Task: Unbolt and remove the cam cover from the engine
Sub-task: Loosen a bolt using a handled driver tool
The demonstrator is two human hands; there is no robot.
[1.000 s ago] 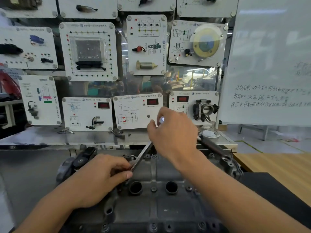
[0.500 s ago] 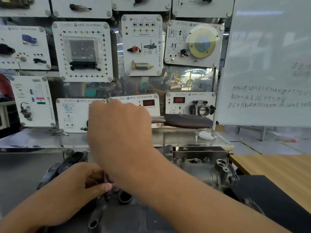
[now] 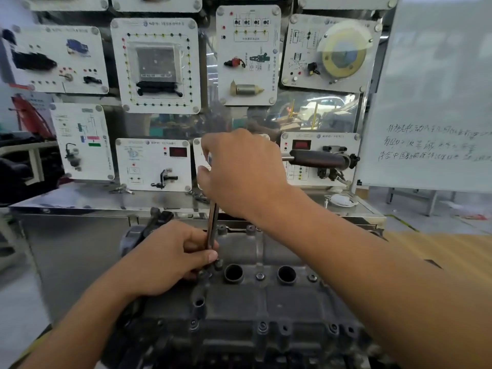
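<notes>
While loosening a bolt (image 3: 217,265) near the upper-left edge of the cam cover (image 3: 266,304), seated on the engine at lower centre of frame; pinching the extension bar (image 3: 212,225) low down with the left hand (image 3: 170,259), clenching the right hand (image 3: 239,174) over the ratchet head at centre frame, handle (image 3: 319,159) jutting toward the right; best done by keeping the bar square to the bolt, pressing down, swinging short and even; inside the two open plug wells (image 3: 226,272), only darkness, contents impossible to tell.
</notes>
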